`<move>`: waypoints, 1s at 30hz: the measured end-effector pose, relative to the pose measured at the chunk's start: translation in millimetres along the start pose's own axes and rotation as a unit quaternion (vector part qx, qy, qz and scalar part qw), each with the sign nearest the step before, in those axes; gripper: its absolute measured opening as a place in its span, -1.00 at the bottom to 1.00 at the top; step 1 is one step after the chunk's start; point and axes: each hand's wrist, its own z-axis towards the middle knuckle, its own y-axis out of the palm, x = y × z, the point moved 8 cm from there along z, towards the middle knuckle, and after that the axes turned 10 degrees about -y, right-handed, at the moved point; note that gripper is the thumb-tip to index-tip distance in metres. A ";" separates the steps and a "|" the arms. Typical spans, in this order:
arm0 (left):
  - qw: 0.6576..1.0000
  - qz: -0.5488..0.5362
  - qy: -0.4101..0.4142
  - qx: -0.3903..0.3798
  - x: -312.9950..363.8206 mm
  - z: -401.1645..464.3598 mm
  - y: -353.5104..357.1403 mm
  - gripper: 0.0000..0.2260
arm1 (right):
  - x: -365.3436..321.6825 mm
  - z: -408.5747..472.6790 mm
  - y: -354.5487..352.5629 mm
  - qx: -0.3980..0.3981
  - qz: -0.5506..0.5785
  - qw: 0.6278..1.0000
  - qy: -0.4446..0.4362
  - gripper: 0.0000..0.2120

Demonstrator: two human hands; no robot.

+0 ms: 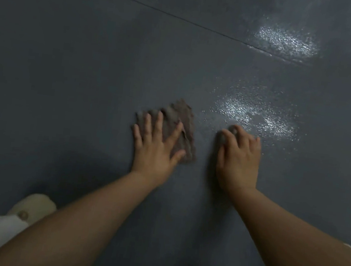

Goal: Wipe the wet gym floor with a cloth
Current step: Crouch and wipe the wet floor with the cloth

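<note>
Left hand (157, 150): yours, laid flat on a brown cloth (176, 125), fingers (159, 122) straight and spread, pressing it to the floor; nothing curled around it.
Cloth: crumpled, lying on the floor under your left fingers, its frayed edge sticking out beyond the fingertips and past the thumb side.
Right hand (239, 157): yours, just beside the cloth but apart from it, fingers curled over a small brownish wad (228, 134) that shows at the fingertips; blurred, so you cannot tell whether it is a second cloth.
Floor (79, 65): dark grey, with a seam line running well beyond both hands.
Wet patch (258, 116): glistening droplets just beyond your right fingers.
Second wet patch (286, 41): farther out, by the seam.
Foot (32, 207): pale shoe near your left forearm.
</note>
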 end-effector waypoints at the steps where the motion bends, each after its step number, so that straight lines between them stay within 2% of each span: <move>1: 0.998 -0.001 0.060 -0.002 17.2 -26.0 6.5 -0.40 | 10.5 -3.6 -5.0 0.007 -0.001 1.000 0.024 -0.61; 5: 0.956 0.033 0.292 -0.026 52.4 -111.2 29.4 -0.43 | 45.9 -24.2 -13.5 -0.018 -0.022 0.994 0.106 -0.55; 8: 0.899 0.053 0.433 -0.030 48.2 -96.2 25.4 -0.44 | 62.4 -35.3 -17.6 -0.017 -0.038 0.986 0.160 -0.49; 10: 0.871 0.070 0.487 -0.001 38.7 -55.8 18.0 -0.47 | 68.7 -40.3 -17.1 -0.017 -0.040 0.980 0.194 -0.54; 11: 0.877 0.069 0.474 0.021 32.9 -26.7 9.7 -0.47 | 70.6 -42.8 -16.9 -0.017 -0.042 0.977 0.207 -0.55; 12: 0.902 0.065 0.426 0.037 25.5 8.2 -1.0 -0.44 | 71.8 -45.3 -16.9 -0.016 -0.045 0.975 0.215 -0.55; 13: 0.936 0.052 0.346 0.037 16.8 44.8 -12.8 -0.40 | 72.5 -47.5 -17.4 -0.011 -0.048 0.974 0.221 -0.55; 15: 0.994 0.013 0.108 -0.014 -7.4 106.8 -26.5 -0.42 | 74.0 -52.0 -17.8 0.002 -0.047 0.973 0.226 -0.55; 17: 0.995 -0.029 -0.085 -0.050 -10.7 130.8 -34.6 -0.44 | 74.0 -55.5 -17.7 0.015 -0.052 0.974 0.219 -0.54; 19: 0.987 -0.054 -0.144 -0.048 20.9 126.9 -35.8 -0.44 | 76.6 -57.8 -19.1 0.027 -0.053 0.975 0.214 -0.54; 21: 0.995 -0.039 -0.086 -0.039 69.7 103.1 -30.7 -0.44 | 85.4 -59.4 -23.2 0.038 -0.043 0.972 0.226 -0.54; 23: 0.998 -0.004 0.043 -0.047 120.0 61.4 -23.4 -0.43 | 97.0 -59.6 -29.5 0.050 -0.032 0.967 0.248 -0.54; 25: 0.984 0.015 0.168 -0.053 150.1 15.0 -9.6 -0.43 | 106.4 -57.2 -36.4 0.069 -0.024 0.963 0.259 -0.54; 27: 0.967 0.010 0.251 -0.036 155.7 -23.4 0.4 -0.45 | 112.1 -53.4 -42.0 0.091 -0.019 0.960 0.263 -0.56; 30: 0.950 0.011 0.309 -0.052 140.2 -53.1 8.4 -0.44 | 103.9 -47.1 -44.1 0.107 -0.020 0.968 0.227 -0.61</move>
